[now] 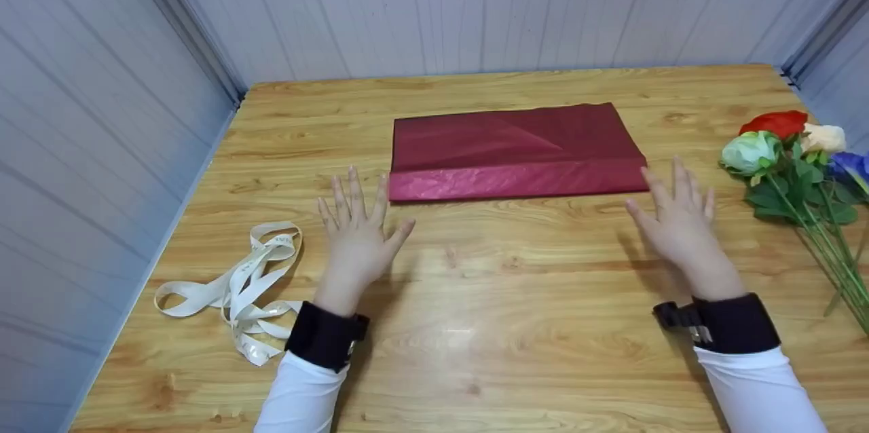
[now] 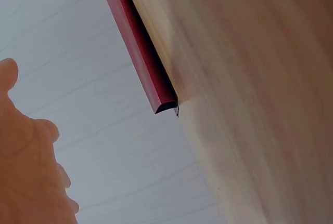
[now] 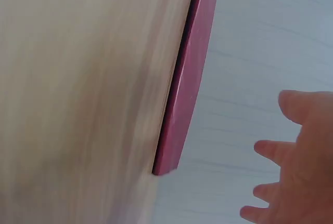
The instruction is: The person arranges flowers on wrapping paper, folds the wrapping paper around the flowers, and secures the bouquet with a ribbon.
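A dark red sheet of wrapping paper point(image 1: 502, 141) lies on the wooden table, its near edge folded over into a shiny, brighter strip point(image 1: 516, 180). My left hand point(image 1: 356, 243) hovers just off the sheet's near left corner, fingers spread and palm down, holding nothing. Off the near right corner, my right hand point(image 1: 682, 229) is likewise spread, with nothing in it. In the left wrist view the fold's end point(image 2: 165, 104) shows as a raised, hollow curve beside the hand. The right wrist view shows the red fold point(image 3: 182, 94) edge-on, apart from the fingers.
A tangle of white printed ribbon point(image 1: 251, 284) lies left of the left forearm. At the right side rest several flowers, with a red bloom point(image 1: 774, 124), a pale green one point(image 1: 750, 151) and long green stems point(image 1: 821, 236). Pale panel walls point(image 1: 475, 5) enclose the table point(image 1: 475, 324).
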The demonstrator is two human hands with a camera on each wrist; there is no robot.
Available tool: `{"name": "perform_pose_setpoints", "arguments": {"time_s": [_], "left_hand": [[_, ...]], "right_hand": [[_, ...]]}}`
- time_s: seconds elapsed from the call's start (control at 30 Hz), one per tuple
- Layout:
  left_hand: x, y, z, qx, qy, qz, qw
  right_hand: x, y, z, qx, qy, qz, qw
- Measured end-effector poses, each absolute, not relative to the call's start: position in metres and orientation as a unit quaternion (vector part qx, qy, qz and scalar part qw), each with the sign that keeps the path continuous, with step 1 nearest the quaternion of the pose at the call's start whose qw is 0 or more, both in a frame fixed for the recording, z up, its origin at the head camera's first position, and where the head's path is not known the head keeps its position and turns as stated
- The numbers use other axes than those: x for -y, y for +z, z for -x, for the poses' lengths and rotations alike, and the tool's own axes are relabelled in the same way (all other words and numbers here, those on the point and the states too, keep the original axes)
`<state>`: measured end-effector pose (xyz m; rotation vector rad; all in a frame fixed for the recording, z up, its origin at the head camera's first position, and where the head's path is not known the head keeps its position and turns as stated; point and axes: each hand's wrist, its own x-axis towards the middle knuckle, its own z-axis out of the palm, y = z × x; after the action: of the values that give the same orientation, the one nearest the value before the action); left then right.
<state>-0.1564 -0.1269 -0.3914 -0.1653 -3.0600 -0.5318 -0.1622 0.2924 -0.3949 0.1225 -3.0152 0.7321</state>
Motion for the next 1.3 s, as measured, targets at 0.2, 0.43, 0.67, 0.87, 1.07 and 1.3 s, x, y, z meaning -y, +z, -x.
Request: {"name": "perform_pose_setpoints", "arguments": {"time_s": [0.2,0.43,0.67,0.87,1.07,1.3], "left_hand": [[0.124,-0.391,0.156,0.981,-0.181,0.068,-0.017],[0.118,-0.394,0.159,0.978,-0.185,0.076,-0.064],[0.091,-0.4,0.185,0.975,-0.131,0.114,-0.139],[0.087,-0.401,0.199,0.967,-0.104,0.099,-0.209],[0.089,-0.403,0.199,0.961,-0.105,0.098,-0.237],[0.081,-0.402,0.196,0.966,-0.085,0.102,-0.222]], "right_hand": [[-0.274,-0.399,0.176,0.973,0.206,-0.08,-0.07],[-0.275,-0.404,0.205,0.974,0.16,-0.08,-0.137],[-0.276,-0.408,0.213,0.971,0.13,-0.08,-0.186],[-0.271,-0.41,0.215,0.967,0.126,-0.089,-0.202],[-0.268,-0.41,0.216,0.97,0.123,-0.092,-0.188],[-0.269,-0.41,0.213,0.974,0.135,-0.097,-0.151]]}}
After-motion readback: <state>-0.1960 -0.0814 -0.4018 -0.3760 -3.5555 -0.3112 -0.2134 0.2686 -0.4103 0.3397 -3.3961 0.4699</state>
